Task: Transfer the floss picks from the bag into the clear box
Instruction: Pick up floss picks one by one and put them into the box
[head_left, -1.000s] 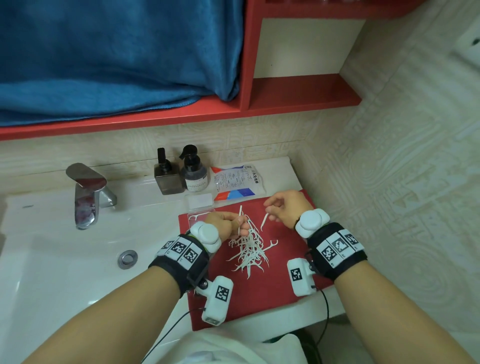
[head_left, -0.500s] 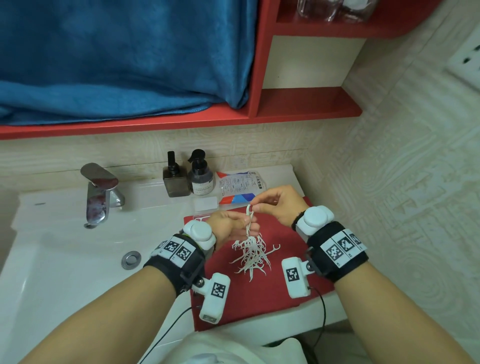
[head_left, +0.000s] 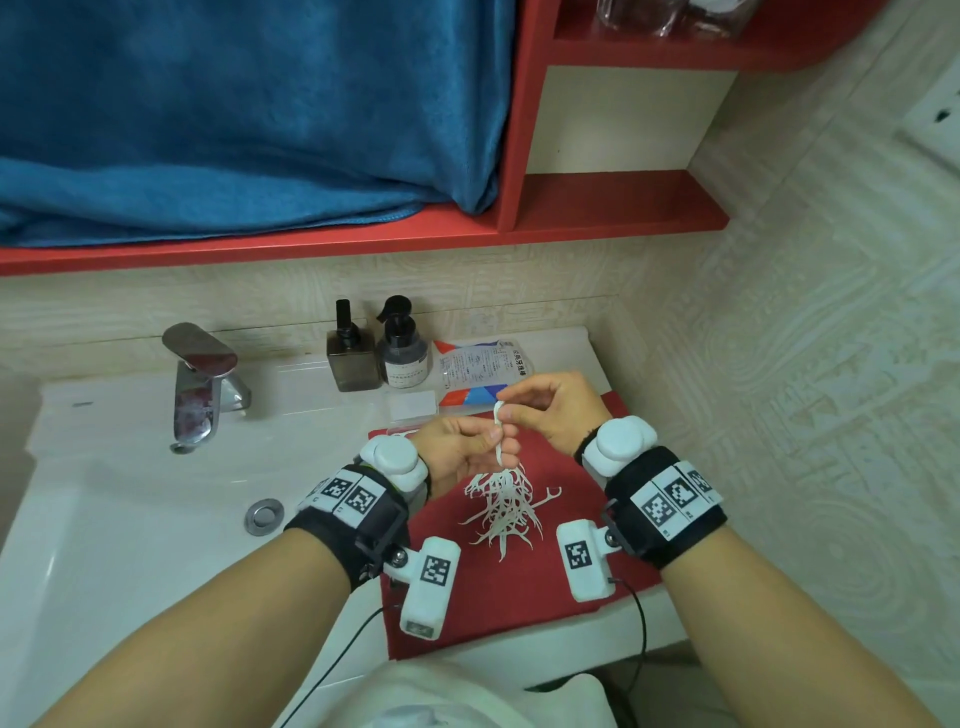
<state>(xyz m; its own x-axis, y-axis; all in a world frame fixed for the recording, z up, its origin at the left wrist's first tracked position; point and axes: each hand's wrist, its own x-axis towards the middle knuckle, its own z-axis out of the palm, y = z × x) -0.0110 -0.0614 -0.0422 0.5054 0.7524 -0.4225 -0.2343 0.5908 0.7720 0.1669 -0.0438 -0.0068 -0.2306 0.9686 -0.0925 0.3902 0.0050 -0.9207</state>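
A bathroom sink surface (head_left: 322, 384) is seen from above, with a red mat (head_left: 509, 597) laid at its right end. A loose pile of white floss picks (head_left: 506, 506) lies on the mat, near its middle. Above the pile, both hands are raised close together. The left hand (head_left: 462, 452) is curled around a small bunch of picks (head_left: 500, 457), held upright between thumb and fingers. The right hand (head_left: 558, 415) is pinched on the top end of one pick (head_left: 498, 413) in that bunch, thumb against forefinger. The printed bag (head_left: 480, 371) lies flat at the back right corner of the surface, just behind the mat. The clear box (head_left: 402, 432) sits at the mat's back left corner, mostly hidden behind the left hand; a clear lid (head_left: 413, 405) lies just behind it. Two dark bottles (head_left: 376, 353) stand at the back edge, left of the bag, and a tap (head_left: 200, 382) stands further left.
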